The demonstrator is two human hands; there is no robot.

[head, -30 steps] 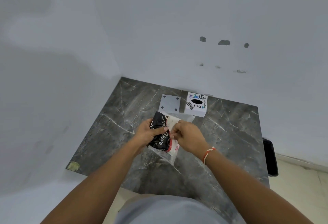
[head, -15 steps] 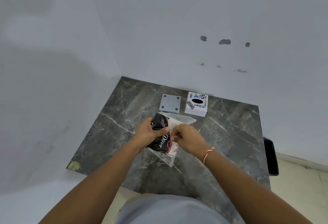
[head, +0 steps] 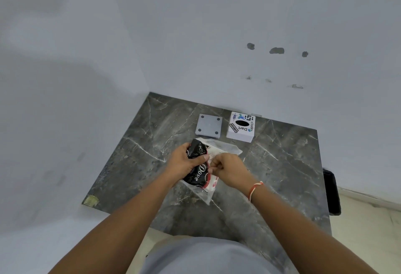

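Observation:
A clear plastic bag (head: 225,148) lies on the dark marble table (head: 282,165), with a black Dove packet (head: 198,174) and a white and red packet (head: 213,183) inside it. My left hand (head: 182,165) grips the black Dove packet from the left, thumb across its top. My right hand (head: 227,168) pinches the plastic bag's edge just right of the packet. The two hands almost touch over the bag.
A grey square plate (head: 209,125) with four dark corner dots and a white box (head: 240,126) with stickers and a black oval slot lie at the table's far edge by the wall. Walls close the left and back. A black object (head: 331,191) stands off the table's right edge.
The clear bag's far flap has spread out flatter to the right. My right hand's fingers have shifted slightly on the bag's edge. My left hand keeps its grip.

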